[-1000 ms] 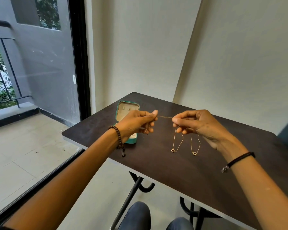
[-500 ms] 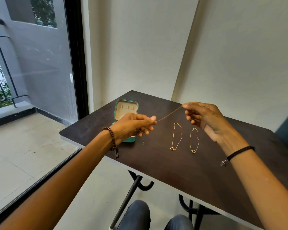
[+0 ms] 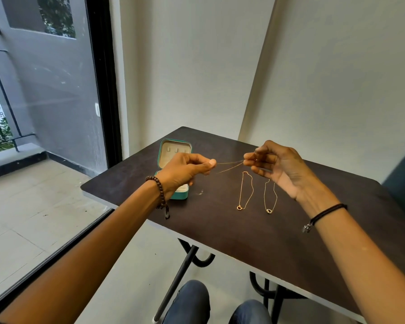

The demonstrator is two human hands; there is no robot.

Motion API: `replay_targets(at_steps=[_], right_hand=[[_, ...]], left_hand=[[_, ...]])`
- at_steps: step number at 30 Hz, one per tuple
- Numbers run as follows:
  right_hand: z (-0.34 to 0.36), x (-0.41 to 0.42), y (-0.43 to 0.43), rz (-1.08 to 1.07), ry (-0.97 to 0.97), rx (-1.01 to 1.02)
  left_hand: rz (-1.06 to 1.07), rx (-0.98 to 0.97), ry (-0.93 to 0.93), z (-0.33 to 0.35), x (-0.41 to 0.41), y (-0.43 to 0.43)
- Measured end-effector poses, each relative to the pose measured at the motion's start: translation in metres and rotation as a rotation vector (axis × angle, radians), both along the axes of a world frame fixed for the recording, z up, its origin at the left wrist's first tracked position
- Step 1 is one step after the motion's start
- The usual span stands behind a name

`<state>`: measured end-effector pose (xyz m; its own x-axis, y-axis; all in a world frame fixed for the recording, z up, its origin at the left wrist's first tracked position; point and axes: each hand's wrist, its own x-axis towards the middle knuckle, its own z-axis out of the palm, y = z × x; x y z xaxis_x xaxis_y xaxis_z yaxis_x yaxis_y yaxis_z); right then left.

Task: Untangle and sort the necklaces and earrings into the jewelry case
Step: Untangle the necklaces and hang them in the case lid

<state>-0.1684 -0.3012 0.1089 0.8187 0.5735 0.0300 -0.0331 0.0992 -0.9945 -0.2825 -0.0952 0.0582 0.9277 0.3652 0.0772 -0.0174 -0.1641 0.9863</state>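
Your left hand and right hand pinch a thin chain stretched between them above the table. Right of the case lie the left necklace and right necklace.

Soft daylight enters from the left window; wide-angle bending at edges.

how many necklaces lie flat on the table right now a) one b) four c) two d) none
c: the left necklace and right necklace lie on the table; the left hand and right hand hold a third chain above it.
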Motion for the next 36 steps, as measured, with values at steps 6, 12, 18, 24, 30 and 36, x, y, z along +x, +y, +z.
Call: replay_targets(at_steps=[6,12,18,24,30,36], right_hand=[[-0.002,0.002,-0.002,-0.008,0.068,0.04],[-0.005,0.005,-0.006,-0.032,0.195,0.128],[-0.006,0.004,-0.011,-0.018,0.238,0.176],[-0.005,0.006,-0.015,-0.005,0.283,0.229],[-0.005,0.006,-0.014,0.004,0.246,0.179],[-0.005,0.005,-0.012,0.007,0.216,0.156]], left_hand=[[0.02,-0.041,0.011,0.01,0.001,-0.001],[0.043,-0.085,0.04,0.017,0.002,0.002],[0.031,-0.152,0.051,0.02,0.005,-0.002],[-0.011,-0.205,0.06,0.017,0.006,-0.003],[-0.029,-0.198,0.049,0.013,0.007,-0.003],[-0.013,-0.231,-0.005,0.008,0.007,-0.002]])
